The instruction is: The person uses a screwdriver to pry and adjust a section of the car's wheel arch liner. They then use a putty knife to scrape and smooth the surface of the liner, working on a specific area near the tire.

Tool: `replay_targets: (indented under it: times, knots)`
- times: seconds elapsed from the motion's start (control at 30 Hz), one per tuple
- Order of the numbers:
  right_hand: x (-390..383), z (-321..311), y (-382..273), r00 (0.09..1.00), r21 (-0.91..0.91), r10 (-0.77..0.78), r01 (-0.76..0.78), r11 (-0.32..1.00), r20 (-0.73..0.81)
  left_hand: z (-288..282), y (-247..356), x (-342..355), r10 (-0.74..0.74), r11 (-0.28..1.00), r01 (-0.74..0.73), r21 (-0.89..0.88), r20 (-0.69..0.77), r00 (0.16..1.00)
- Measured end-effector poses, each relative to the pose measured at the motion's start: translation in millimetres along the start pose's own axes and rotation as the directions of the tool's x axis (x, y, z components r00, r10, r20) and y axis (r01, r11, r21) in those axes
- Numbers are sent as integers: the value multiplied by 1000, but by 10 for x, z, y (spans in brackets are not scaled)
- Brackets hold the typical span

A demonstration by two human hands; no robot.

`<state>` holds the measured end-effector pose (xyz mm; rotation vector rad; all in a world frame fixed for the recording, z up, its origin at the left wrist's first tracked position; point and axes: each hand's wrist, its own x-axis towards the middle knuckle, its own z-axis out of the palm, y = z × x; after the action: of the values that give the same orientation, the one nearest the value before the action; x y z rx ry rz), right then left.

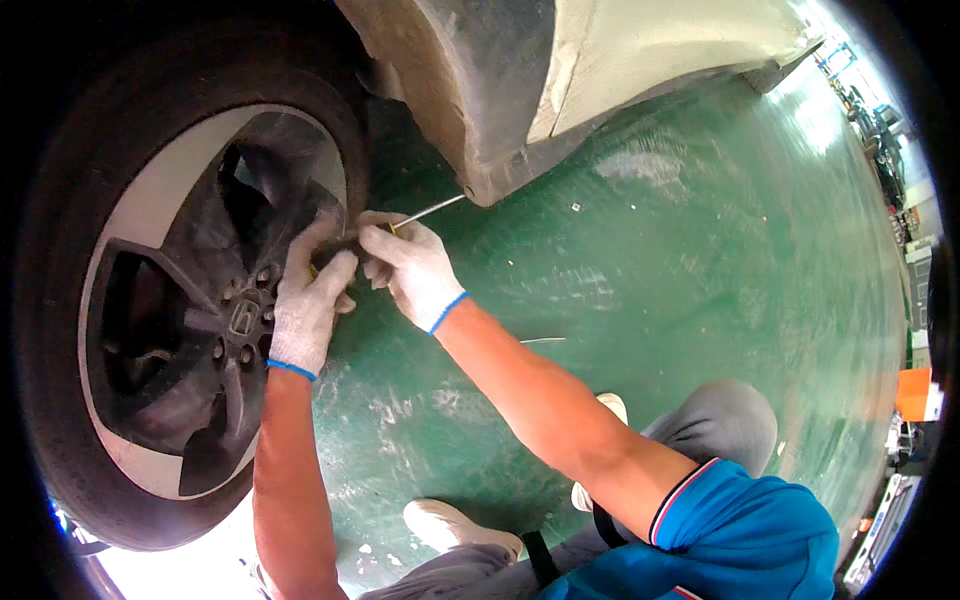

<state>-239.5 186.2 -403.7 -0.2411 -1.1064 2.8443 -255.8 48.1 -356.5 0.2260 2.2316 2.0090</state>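
Note:
My right hand (415,270), in a white knit glove with a blue cuff, is closed round a screwdriver (432,211). Its thin metal shaft slants up to the right, and its tip meets the lower corner of a car body panel (483,180) by a small round hole or fastener. Some yellow of the handle shows at my fingers. My left hand (312,300), gloved alike, is closed just left of it, in front of the wheel rim (160,215). A dark and yellow part in line with the shaft shows at its fingers; the rest of the handle is hidden.
A black tire (60,330) surrounds the dirty rim at the left. The pale car sill (680,50) runs to the upper right. On the green floor (650,300) lie small scraps and a thin pale strip (542,340). My shoes and knee are below; equipment stands along the right edge.

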Motion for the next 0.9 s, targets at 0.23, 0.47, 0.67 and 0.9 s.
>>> replay_targets:
  times: [0.23, 0.47, 0.67, 0.9]
  knots:
    - [4, 40, -29, 997, 71, 61, -57, 996, -48, 109, 410, -11, -480, 859, 490, 149, -103, 871]
    - [-44, -26, 7, 991, -234, 12, -43, 971, -133, -7, -183, -150, -96, 994, 98, 50, -39, 995]
    - [-122, -87, -47, 998, 22, 58, -57, 998, -21, 49, 225, -91, -526, 847, 527, 69, -30, 850]
    - [-84, -42, 28, 982, -259, 44, -91, 962, -183, 26, -132, -278, -137, 986, 139, 92, -36, 990]
